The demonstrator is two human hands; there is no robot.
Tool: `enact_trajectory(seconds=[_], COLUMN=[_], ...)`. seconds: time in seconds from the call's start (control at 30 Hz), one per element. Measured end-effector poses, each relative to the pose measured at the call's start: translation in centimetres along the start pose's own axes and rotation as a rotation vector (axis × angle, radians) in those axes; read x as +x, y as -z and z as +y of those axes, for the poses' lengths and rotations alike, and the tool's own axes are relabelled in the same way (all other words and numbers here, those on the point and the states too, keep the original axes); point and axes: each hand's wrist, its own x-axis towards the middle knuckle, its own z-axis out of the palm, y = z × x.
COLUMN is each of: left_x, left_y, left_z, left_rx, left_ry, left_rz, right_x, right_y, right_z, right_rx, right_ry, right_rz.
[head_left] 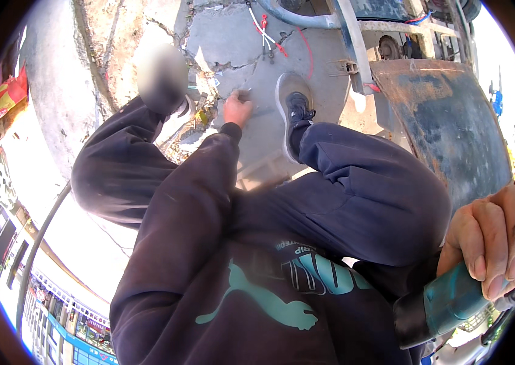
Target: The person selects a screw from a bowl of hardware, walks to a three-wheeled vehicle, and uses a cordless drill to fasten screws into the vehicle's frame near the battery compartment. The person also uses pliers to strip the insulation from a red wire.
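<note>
My left hand (237, 111) reaches down between my shoes, low over the grey concrete. Its fingers are curled together near a small grey patch; what they hold, if anything, is too small to make out. At the far right edge my right hand (487, 238) wraps its fingers round a teal-and-black power tool (454, 301). The tool's thick black end points left, toward my body, and its other end runs out past the picture's edge. Ahead of my left hand, red and white cables with red clips (267, 38) lie on the ground.
A rusty dark metal panel (446, 121) on a metal frame (355, 45) stands at the right, beside my right shoe (294, 112). Broken concrete and litter (204, 109) lie by my left foot. A red-and-yellow bag (8, 97) is at the far left.
</note>
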Motion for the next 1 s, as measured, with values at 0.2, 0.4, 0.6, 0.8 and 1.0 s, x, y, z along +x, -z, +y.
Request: enact_trajectory(seconds=[0.2,0.4,0.6,0.8,1.0], left_x=[3.5,5.8,8.5,9.8,10.8], left_y=[2.1,3.7,4.5,0.7,1.7], left_z=[1.5,3.4,2.3,0.7,5.5], left_rx=[0.356,0.552,-0.053,-0.388,0.185], left_ry=[-0.109,-0.064,-0.056,-0.006,-0.025], left_rz=[-0.075,-0.319,-0.235,-0.247,-0.247], right_x=[0.2,0.6,1.5,2.7,3.2], right_y=[1.2,1.1,1.2,1.1,1.6], right_z=[-1.0,-0.5,-0.1,0.2,0.4], right_rx=[-0.168,-0.146,-0.082,-0.031,0.003], right_ry=[-0.028,0.011,0.049,0.052,0.069], right_rz=[-0.089,0.024,0.088,0.096,0.171])
